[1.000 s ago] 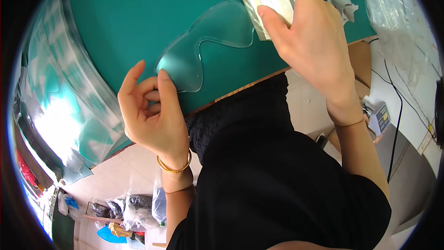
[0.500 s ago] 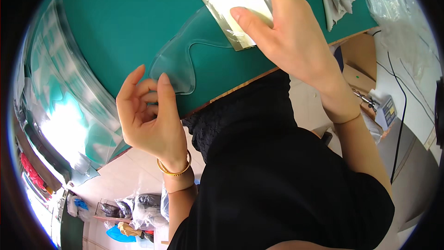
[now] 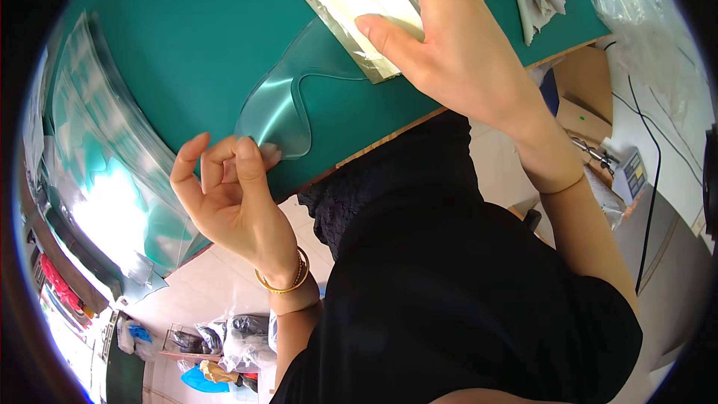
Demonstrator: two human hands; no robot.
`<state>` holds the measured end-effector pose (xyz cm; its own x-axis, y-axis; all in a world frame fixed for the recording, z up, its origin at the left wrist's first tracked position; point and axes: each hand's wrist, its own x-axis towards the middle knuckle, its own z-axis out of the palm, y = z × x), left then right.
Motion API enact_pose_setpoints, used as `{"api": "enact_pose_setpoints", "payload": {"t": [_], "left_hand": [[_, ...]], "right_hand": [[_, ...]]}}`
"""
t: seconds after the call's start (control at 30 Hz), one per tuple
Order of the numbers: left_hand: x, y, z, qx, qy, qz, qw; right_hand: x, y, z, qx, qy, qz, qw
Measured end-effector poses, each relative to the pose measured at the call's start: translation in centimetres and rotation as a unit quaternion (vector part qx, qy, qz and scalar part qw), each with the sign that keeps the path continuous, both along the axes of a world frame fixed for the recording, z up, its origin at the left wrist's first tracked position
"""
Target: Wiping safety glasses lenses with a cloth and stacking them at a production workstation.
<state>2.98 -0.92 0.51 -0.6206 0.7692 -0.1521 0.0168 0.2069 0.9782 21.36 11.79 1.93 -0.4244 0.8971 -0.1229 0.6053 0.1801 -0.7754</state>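
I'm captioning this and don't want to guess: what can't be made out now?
Head view:
Clear curved piece: right end, covered by the pale slab.
Right hand: fingertips except the thumb's, past the top edge or behind the hand.
Stacked clear sheets: lower part, washed out by glare.

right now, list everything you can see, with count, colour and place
Film-wrapped block: 1, pale yellow, top centre
Visor-shaped lens: 1, clear, lower left of the block, partly hidden by it
Table: 1, green top, beneath them
Stacked sheets: several, clear, table's left side
Rumpled cloth: 1, grey, table's right side
Plastic bagging: count unclear, clear, upper right
Keypad device: 1, grey, right
Bagged bundles: several, black and clear, lower left
Blue item: 1, kind unclear, lower left
Red item: 1, kind unclear, far left
Garment: black, worn, lower centre
Left hand: 1, bare, pinching the lens's lower end
Right hand: 1, bare, gripping the block
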Motion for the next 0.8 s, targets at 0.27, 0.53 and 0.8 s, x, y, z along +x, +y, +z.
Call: {"api": "enact_pose_setpoints", "payload": {"t": [0.27,0.53,0.8], "left_hand": [[0.6,0.8,1.8,0.043,0.006,-0.029,0.999],[0.3,0.8,1.5,0.054,0.025,-0.031,0.998],[0.3,0.9,1.5,0.05,0.024,-0.021,0.998]], "right_hand": [[-1.2,-0.1,-0.4,0.072,0.01,0.02,0.997],[0.1,0.9,-0.1,-0.036,0.086,0.028,0.995],[0.6,0.8,0.4,-0.055,0.124,-0.008,0.991]]}}
